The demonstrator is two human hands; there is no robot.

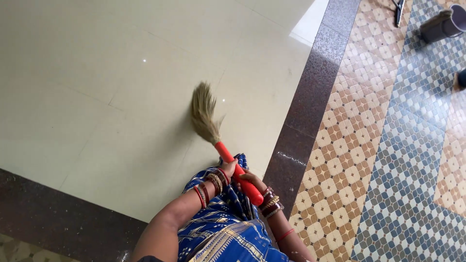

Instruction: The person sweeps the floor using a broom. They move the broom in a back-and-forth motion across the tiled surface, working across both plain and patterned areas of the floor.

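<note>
Grass broom (208, 121): fanned straw bristles on glossy cream floor tiles (97, 73), smooth orange plastic handle | left hand (229, 169) and right hand (248, 180) both clasped round handle | polished granite border strip (310, 97) beside patterned mosaic tiles (388, 160).

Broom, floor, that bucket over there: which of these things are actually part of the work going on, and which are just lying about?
In use:
- grass broom with an orange handle
- left hand and right hand, both closed on that handle
- cream floor tiles under the bristles

Lying about:
- purple bucket at top right
- dark stick-like tool on the patterned tiles
</note>
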